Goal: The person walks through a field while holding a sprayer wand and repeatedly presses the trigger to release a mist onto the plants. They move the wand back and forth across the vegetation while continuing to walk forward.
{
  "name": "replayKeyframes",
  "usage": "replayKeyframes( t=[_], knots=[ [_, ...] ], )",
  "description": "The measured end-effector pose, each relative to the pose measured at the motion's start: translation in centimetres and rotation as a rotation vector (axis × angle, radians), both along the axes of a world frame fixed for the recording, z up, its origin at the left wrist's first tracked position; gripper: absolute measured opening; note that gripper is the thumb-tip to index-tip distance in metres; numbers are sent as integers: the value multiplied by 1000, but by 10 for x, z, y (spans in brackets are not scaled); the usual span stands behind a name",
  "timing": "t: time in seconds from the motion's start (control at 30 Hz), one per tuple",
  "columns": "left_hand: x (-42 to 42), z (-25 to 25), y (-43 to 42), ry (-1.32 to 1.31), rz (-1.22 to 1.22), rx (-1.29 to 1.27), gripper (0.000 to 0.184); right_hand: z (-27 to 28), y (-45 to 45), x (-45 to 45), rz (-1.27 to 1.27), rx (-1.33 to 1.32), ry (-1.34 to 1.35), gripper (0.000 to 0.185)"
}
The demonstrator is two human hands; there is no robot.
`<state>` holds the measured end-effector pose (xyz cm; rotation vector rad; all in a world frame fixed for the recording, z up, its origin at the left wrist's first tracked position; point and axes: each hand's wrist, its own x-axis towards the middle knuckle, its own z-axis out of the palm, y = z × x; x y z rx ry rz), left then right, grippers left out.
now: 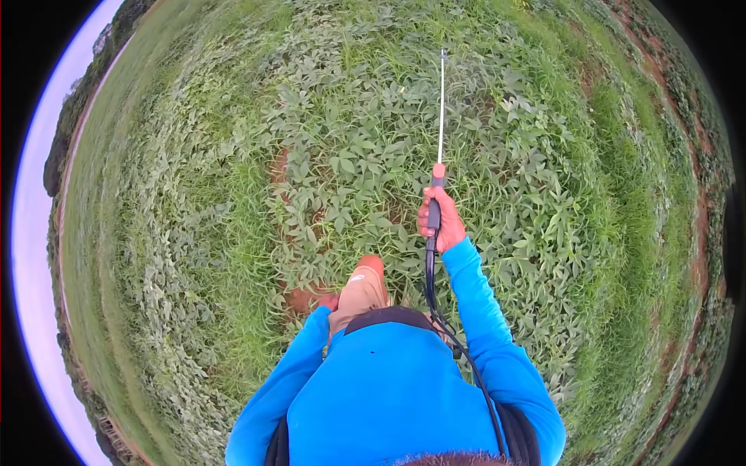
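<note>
My right hand is closed around the dark handle of a sprayer wand, whose thin metal tube points forward over the plants. A faint mist shows near the wand's tip. From the handle a black hose runs back along my right side. Down by my left thigh, beside the tan trousers, is my left hand; only a small part of it shows, and its fingers cannot be made out.
Low leafy plants and tall grass surround me on all sides. Patches of reddish soil show between them. Strips of bare soil curve along the far right, and trees and sky lie at the far left.
</note>
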<state>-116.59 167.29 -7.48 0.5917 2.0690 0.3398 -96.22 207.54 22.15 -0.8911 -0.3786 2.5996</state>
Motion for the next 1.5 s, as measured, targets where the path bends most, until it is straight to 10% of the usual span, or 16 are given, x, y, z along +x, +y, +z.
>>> replayKeyframes(
  t=[0.83,1.5],
  knots=[
    [-87,-6,233,-429,334,-35,36,19,69,-177,824,-283,88,19],
    [-176,-6,388,-636,413,-50,26,61,201,-166,123,-86,-230,22]
  ],
)
